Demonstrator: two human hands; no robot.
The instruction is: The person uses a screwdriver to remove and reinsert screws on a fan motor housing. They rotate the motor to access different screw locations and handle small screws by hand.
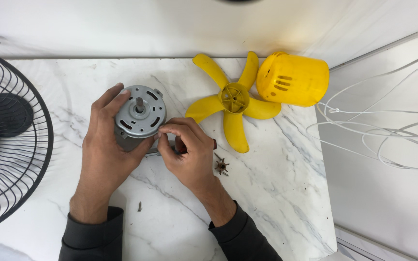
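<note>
A round grey metal fan motor (pixel 140 113) with a short shaft stands on the white marble tabletop (pixel 267 193). My left hand (pixel 103 150) wraps around its left side and holds it. My right hand (pixel 187 150) pinches at the motor's right edge with thumb and forefinger; whatever it pinches is too small to make out. A tool with a reddish handle (pixel 181 147) lies mostly hidden under my right hand.
A yellow fan blade (pixel 234 104) and a yellow motor cover (pixel 293 79) lie at the back. A small brown star-shaped part (pixel 221 166) sits right of my right hand. A black wire fan guard (pixel 6 130) is at the left, white cable (pixel 378 130) at the right, a small screw (pixel 140 206) in front.
</note>
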